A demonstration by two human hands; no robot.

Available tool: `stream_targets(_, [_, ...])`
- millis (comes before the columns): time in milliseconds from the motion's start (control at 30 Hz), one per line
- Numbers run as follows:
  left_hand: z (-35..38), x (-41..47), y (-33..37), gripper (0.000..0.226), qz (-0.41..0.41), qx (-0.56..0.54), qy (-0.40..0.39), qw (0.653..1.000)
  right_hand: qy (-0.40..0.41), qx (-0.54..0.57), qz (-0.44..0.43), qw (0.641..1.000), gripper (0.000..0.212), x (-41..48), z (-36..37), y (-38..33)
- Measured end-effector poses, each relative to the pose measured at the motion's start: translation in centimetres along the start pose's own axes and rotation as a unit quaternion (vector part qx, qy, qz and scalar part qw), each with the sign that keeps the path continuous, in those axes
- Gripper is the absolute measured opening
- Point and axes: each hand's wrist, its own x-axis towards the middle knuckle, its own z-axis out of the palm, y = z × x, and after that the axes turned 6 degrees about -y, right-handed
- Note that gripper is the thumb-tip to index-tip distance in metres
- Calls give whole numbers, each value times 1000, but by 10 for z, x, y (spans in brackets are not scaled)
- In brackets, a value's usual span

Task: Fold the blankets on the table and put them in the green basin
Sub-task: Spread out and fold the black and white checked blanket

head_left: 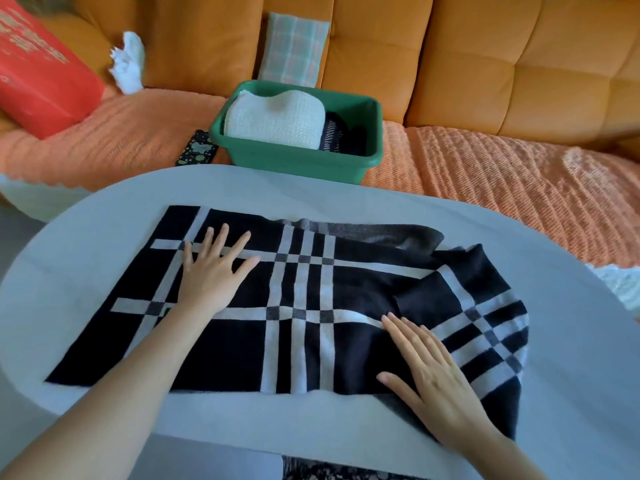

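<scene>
**Bare left hand and right hand flat on the black blanket**

Left fingers are straight and spread wide on the blanket's left part, holding nothing. The pale-striped blanket lies along the white table, its right end rumpled and doubled over. Past the table's far edge the green basin sits on the orange sofa, a folded white blanket inside. Right fingers lie straight and close together on the black blanket's near right part.

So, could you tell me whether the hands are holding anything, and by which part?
Nothing held: left hand and right hand rest flat on the blanket.
</scene>
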Motion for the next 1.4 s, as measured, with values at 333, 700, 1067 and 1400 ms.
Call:
stream_targets(333, [1, -40, 40, 75, 56, -71, 14, 996, 145, 46, -40, 988, 26, -64, 4, -6])
stream_targets(700, [9, -58, 53, 56, 61, -15, 3, 998, 226, 80, 71, 968, 21, -62, 22, -18])
stream_targets(1067, [7, -58, 56, 57, 51, -19, 1, 999, 187, 4, -28, 982, 20, -64, 9, 1])
stream_targets(1400, [6, -57, 54, 58, 51, -15, 2, 999, 144, -78, -5, 987, 26, -132, -16, 110])
